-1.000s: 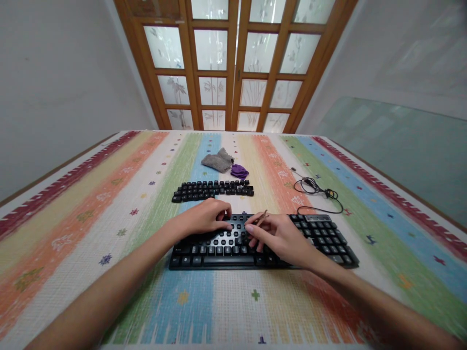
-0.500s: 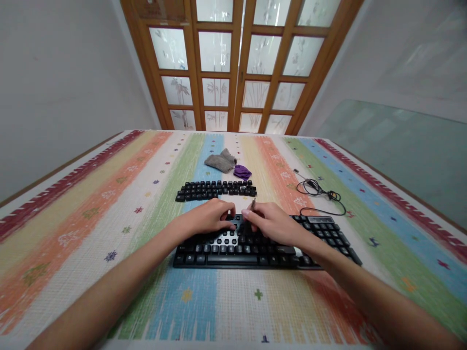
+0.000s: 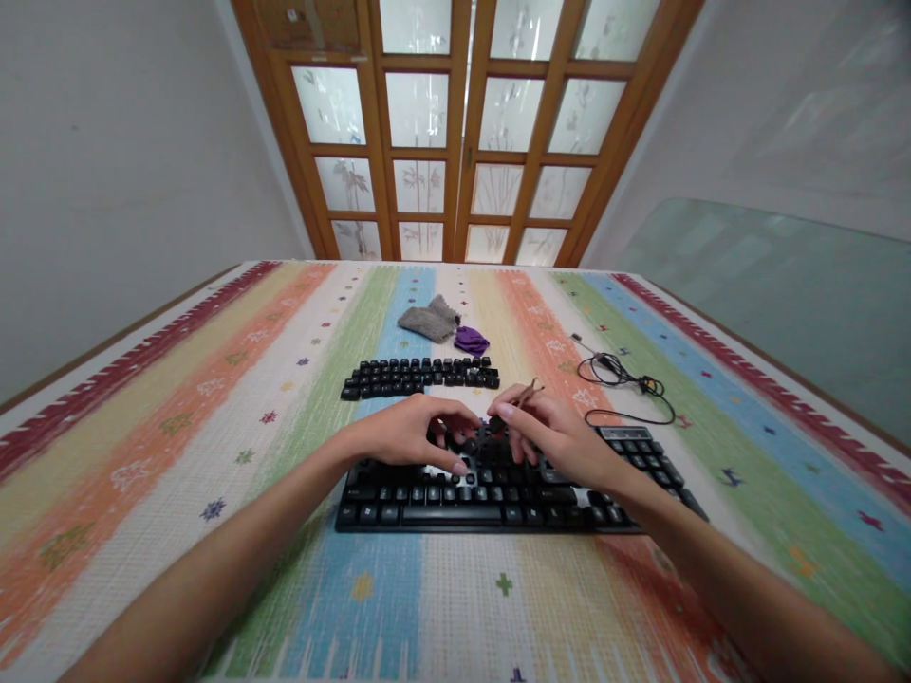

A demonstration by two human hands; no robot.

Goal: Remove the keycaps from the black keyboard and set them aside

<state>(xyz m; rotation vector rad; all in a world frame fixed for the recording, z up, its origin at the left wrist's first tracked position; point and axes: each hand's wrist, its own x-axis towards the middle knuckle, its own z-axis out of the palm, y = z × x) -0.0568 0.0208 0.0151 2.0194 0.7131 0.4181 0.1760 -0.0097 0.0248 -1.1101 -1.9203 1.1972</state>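
A black keyboard [image 3: 455,515] lies across the striped cloth, with part of its upper left area stripped of keycaps so pale bare spots show. My left hand [image 3: 421,432] rests over that area, fingers bent and thumb apart from them, the thumb tip touching the board. Above the middle of the keyboard, my right hand [image 3: 545,429] holds slim brownish tweezers [image 3: 528,392], their two points sticking up and away from me. A small dark piece, apparently a keycap [image 3: 496,424], shows at the right fingertips; its exact hold is unclear.
Beyond the keyboard, removed black keycaps [image 3: 388,378] stand in rows. Behind them lie a grey cloth [image 3: 429,321] and a purple cloth bundle [image 3: 471,341]. A coiled black cable [image 3: 619,372] lies to the right. Wooden glazed doors [image 3: 455,161] stand past the table's far edge.
My right hand has lifted and moved slightly right, its tweezers now tilting rightward. My left hand's fingers have spread further from the thumb, which has shifted toward me on the board.
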